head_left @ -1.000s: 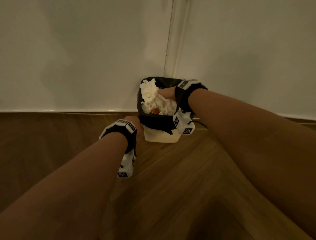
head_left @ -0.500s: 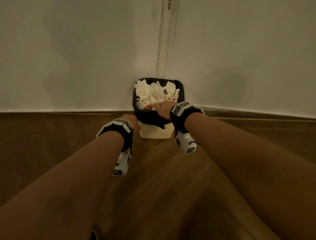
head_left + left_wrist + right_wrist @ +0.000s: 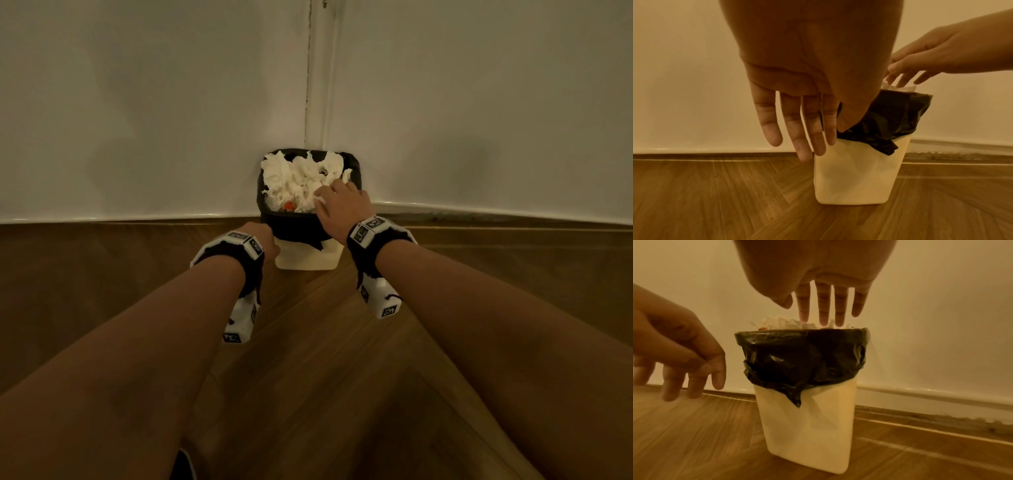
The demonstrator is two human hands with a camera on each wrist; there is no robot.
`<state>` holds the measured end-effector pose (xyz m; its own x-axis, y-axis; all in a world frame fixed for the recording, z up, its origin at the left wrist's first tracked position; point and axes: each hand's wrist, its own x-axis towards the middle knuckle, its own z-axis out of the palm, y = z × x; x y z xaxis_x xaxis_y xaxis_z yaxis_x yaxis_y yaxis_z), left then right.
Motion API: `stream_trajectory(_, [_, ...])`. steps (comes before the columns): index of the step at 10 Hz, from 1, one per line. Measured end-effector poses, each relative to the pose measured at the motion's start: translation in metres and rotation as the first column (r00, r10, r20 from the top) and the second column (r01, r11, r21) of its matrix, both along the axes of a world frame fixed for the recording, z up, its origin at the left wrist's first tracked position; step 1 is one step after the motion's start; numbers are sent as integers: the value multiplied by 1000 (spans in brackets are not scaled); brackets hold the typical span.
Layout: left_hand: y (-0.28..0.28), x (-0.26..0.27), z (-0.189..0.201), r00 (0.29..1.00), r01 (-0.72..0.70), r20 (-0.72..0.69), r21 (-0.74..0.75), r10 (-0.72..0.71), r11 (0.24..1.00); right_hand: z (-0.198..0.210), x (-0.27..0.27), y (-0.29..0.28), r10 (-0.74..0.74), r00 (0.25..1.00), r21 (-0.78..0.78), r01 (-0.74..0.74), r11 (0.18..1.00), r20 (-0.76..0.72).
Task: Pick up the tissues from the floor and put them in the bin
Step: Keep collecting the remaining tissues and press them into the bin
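Since the earlier frame, the right hand (image 3: 344,205) has been drawn back from deep inside the bin (image 3: 308,253) to its near right rim, and the heap of tissues (image 3: 298,181), half covered before, is now seen almost whole. That hand is held flat and spread, palm down, with straight fingers (image 3: 823,305) whose tips are laid on the top of the tissues; nothing is pinched or gripped by it. The left hand (image 3: 797,123) is hung just beside the bin's left front side, below the rim, with fingers straight, slightly parted and pointing down toward the floor (image 3: 325,377); whether the bin wall is touched by them cannot be told, and nothing is held.

The tissues are seen as a crumpled white mass, wrinkled and torn-edged, by which the mouth of the bin is filled to just above the rim. A small orange-red scrap (image 3: 289,205) is lodged among them at the near edge. The bin itself is pale cream, tapered toward its base, and stands upright on the herringbone wood floor, set into the corner of the white wall (image 3: 137,102). A black liner (image 3: 803,356) is folded over the rim and hangs in wrinkles partway down the outside, ending in a point at the front. Black wrist straps with white marker blocks (image 3: 368,234) are worn on both wrists.
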<state>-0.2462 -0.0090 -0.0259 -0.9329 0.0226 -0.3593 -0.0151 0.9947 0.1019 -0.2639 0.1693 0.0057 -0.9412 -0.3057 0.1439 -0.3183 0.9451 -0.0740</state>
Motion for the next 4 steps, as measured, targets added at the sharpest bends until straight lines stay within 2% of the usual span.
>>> stream_trajectory(1, [0,1,-5,1000,9,21,-14,-8,1000,-5,2,5,-6,1000,-37,6,999,17])
stream_trajectory(2, [1,-2,-18,998,23,60,-29,-21,999,-10,0,9,11,995,-66,-18,998,-94])
stream_trajectory(3, [0,-5,-35,990,40,134,-53,-33,998,-12,-5,15,6,989,-220,-39,975,-151])
stream_trajectory(4, [-10,-6,-56,977,57,212,-78,-39,995,-18,-11,29,-66,998,-272,68,960,17])
